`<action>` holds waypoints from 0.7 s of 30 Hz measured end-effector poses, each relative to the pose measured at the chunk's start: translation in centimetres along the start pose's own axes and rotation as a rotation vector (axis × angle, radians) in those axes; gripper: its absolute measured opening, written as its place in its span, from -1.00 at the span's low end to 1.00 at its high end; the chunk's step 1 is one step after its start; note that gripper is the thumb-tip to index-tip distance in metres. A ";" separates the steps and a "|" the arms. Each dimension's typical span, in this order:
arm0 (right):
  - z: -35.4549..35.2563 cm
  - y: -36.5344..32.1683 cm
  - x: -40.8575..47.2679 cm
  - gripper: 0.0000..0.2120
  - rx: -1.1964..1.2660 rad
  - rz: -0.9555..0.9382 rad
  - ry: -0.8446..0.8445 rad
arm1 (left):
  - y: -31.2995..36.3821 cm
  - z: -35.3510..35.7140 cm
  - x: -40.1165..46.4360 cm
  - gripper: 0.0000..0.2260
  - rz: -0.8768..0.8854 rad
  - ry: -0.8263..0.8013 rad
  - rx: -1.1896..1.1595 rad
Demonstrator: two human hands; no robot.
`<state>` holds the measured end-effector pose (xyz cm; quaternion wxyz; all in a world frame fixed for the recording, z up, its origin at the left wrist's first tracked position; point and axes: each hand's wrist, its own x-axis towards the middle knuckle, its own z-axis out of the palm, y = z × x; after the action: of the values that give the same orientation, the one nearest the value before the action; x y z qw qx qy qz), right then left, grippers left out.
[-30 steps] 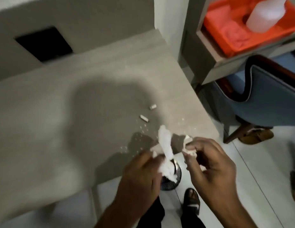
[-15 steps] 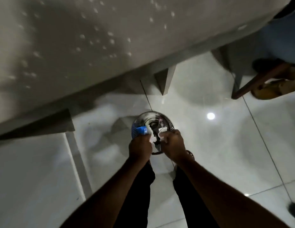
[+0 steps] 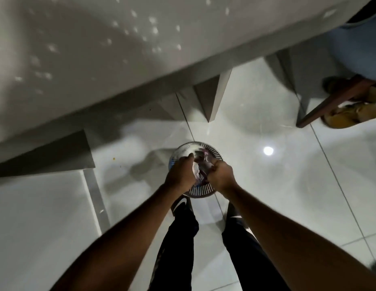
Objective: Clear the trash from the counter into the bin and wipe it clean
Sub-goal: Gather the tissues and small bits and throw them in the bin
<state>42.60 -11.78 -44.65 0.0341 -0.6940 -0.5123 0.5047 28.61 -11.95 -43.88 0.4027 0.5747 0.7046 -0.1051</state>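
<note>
A round slotted metal bin (image 3: 200,192) stands on the white floor tiles just past my feet. My left hand (image 3: 180,175) and my right hand (image 3: 222,174) are both down over its mouth, fingers curled. Crumpled white tissue paper (image 3: 196,169) is pinched between them, inside the rim; the picture is blurred there. Above, the grey counter (image 3: 88,66) fills the top left, and several small white crumbs (image 3: 153,30) lie scattered on it.
Grey counter supports (image 3: 212,97) reach the floor behind the bin. A wooden chair leg (image 3: 329,103) and tan sandals (image 3: 350,114) are at the right, under a blue seat (image 3: 357,43). My black shoes (image 3: 181,203) stand right by the bin.
I have bent from the counter down to the floor bin. Both hands carried the tissue paper off the counter edge and now sit lower inside the bin's mouth.
</note>
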 end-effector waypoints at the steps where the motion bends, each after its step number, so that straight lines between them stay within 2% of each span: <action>1: -0.9 -1.0 -1.5 -0.74 0.006 -0.050 0.042 | 0.6 -1.4 -2.0 -0.46 0.035 0.040 0.008; 4: -4.7 -5.2 -8.1 -0.85 0.070 -0.239 0.186 | 3.0 -7.0 -9.8 -0.67 0.185 0.195 0.020; 6: -7.6 -7.9 -13.0 -0.91 0.079 -0.354 0.272 | 4.8 -10.7 -15.3 -0.67 0.312 0.266 0.000; 8: -10.9 -11.4 -17.6 -0.84 0.073 -0.438 0.346 | 6.6 -15.2 -20.3 -0.60 0.435 0.314 0.009; 10: -14.2 -15.5 -21.4 -0.80 0.086 -0.504 0.425 | 7.8 -19.8 -23.9 -0.64 0.552 0.445 -0.011; 14: -19.6 -24.4 -24.5 -0.84 0.080 -0.721 0.606 | 9.7 -29.1 -26.0 -0.72 0.673 0.744 -0.126; 16: -21.6 -28.7 -24.0 -0.84 0.012 -0.803 0.657 | 10.2 -33.5 -25.1 -0.71 0.678 0.842 -0.058; 18: -23.2 -32.9 -22.4 -0.81 -0.092 -0.798 0.643 | 10.1 -37.4 -23.2 -0.72 0.664 0.867 0.066; 21: -24.3 -37.7 -18.9 -0.77 -0.301 -0.684 0.535 | 9.3 -40.9 -20.2 -0.70 0.638 0.670 0.318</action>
<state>35.59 3.36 1.07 0.2286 -0.5881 -0.7528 0.1876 18.96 1.34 -0.34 0.0733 0.8185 0.5596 0.1078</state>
